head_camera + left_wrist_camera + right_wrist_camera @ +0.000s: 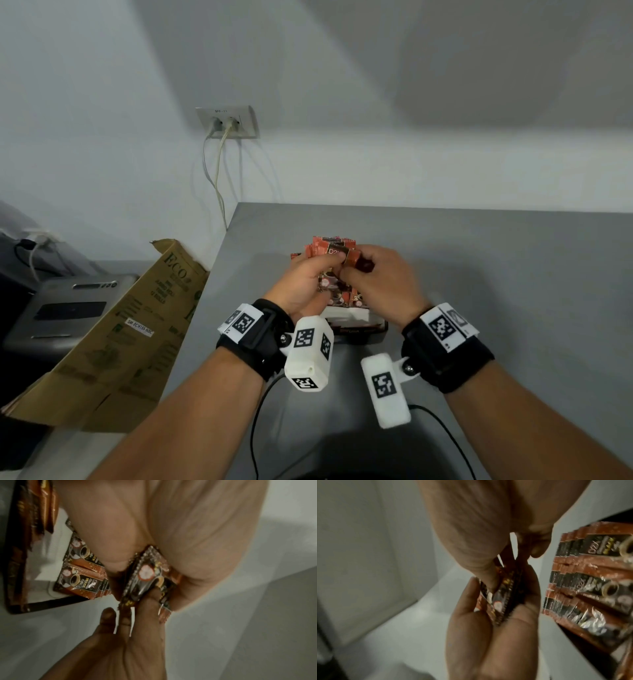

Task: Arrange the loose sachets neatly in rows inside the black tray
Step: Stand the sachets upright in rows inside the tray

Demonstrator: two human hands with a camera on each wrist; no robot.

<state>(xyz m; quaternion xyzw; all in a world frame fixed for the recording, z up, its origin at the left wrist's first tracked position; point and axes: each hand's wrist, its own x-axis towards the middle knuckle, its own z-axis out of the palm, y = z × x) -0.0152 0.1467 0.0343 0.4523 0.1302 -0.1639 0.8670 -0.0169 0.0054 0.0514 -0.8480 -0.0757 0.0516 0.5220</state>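
Both hands are meeting right over the tray, basically fingertip to fingertip. The left hand (303,282) and the right hand (380,281) are each pinching the same small bunch of sachets (349,262), holding it up above the rest. From the left wrist view you can see that bunch (147,577) squeezed between the left thumb and fingers, with the right hand's fingertips (149,601) pressing on its face. The right wrist view is showing it edge-on (503,597), a few packets sandwiched together; how many exactly, I can't tell.

Right below the hands, the black tray (363,334) is sitting on the grey table (496,274), near its left edge. Inside it, orange and black coffee sachets are standing in rows (337,298), and more of them are poking up behind the hands on the far side (325,245). The left wrist camera is catching a neat stack (80,582) lying against the tray's white floor, with its dark rim (51,603) running underneath.

Further out, a brown cardboard box (130,329) with green print is leaning off the table's left side, next to a grey machine (68,308). On the wall there's an outlet (227,121) with two cables hanging down.
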